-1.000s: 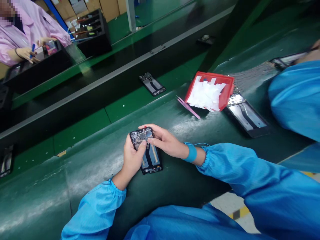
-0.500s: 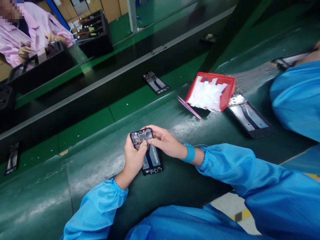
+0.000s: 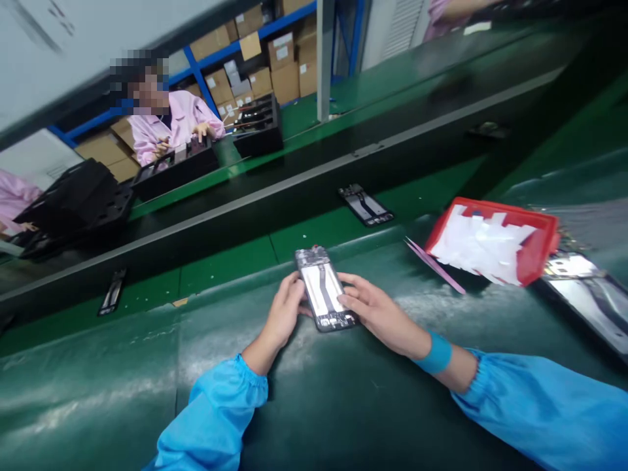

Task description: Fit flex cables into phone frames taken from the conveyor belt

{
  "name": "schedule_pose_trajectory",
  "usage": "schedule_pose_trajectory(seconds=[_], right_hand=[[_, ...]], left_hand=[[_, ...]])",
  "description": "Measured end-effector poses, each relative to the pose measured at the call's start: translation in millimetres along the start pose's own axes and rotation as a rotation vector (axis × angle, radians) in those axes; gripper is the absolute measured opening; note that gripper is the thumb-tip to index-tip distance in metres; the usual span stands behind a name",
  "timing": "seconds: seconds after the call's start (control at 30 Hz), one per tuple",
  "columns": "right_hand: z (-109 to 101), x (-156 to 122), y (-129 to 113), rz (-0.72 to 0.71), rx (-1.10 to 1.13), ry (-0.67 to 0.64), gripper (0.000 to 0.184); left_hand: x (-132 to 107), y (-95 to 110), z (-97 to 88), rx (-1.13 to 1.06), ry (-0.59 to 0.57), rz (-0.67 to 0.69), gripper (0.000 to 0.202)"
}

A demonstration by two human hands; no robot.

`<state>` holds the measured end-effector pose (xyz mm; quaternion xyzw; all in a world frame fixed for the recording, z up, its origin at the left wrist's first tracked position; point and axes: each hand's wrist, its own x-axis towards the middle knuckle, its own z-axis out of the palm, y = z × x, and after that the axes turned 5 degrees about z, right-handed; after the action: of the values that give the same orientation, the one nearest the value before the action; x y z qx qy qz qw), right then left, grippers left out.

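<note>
Shiny, metallic-looking phone frame [image 3: 322, 289]; red plastic tray [image 3: 538, 252]; glossy worktop [image 3: 324, 399].

Red tray [image 3: 541, 241] with white strips [image 3: 483, 243] inside; left of it, pink tweezers [image 3: 436, 266]; farther left, black-and-silver phone [image 3: 322, 288]; beneath, green desk [image 3: 373, 412].

The bare left hand [image 3: 283, 307] and bare right hand [image 3: 375, 311] have parted: their thumbs, nearly meeting before over the far part of the black rectangular phone body [image 3: 321, 288], now lie at its opposite long edges. Its far end now overlaps, in view, the far edge of the green work mat [image 3: 220, 320], and its silvery panel shines whiter. On the green belt [image 3: 230, 260], the slim dark phone body [image 3: 112, 292] at left has come nearer the small yellow patch [image 3: 180, 302]. More blue metal shelving [image 3: 196, 69] shows at the far side
</note>
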<state>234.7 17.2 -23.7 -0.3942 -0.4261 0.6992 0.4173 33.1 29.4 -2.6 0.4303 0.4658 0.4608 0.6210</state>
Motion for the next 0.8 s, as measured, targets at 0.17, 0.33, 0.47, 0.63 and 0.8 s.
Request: schedule_pose_trajectory(seconds=[0.17, 0.33, 0.47, 0.63, 0.8], right_hand=[[-3.6, 2.0, -3.8, 0.017, -0.126, -0.047, 0.076], [3.3, -4.9, -7.5, -0.082, -0.43, -0.146, 0.046], [4.9, -6.8, -8.3, -0.128, -0.575, -0.15, 0.036], [4.7, -8.7, -9.9, -0.158, -0.698, -0.142, 0.03], [6.4, -13.8, -11.1, -0.26, -0.799, -0.161, 0.026]], left_hand=[[9.4, -1.8, -11.1, 0.027, -0.069, 0.021, 0.078], [52.4, 18.6, -61.1, 0.286, 0.223, 0.216, 0.072], [69.6, 32.2, -103.6, 0.576, 0.324, 0.302, 0.068], [69.0, 20.7, -124.8, 1.264, 0.467, 0.437, 0.055], [69.7, 7.4, -127.8, 1.266, 0.511, 0.529, 0.045]])
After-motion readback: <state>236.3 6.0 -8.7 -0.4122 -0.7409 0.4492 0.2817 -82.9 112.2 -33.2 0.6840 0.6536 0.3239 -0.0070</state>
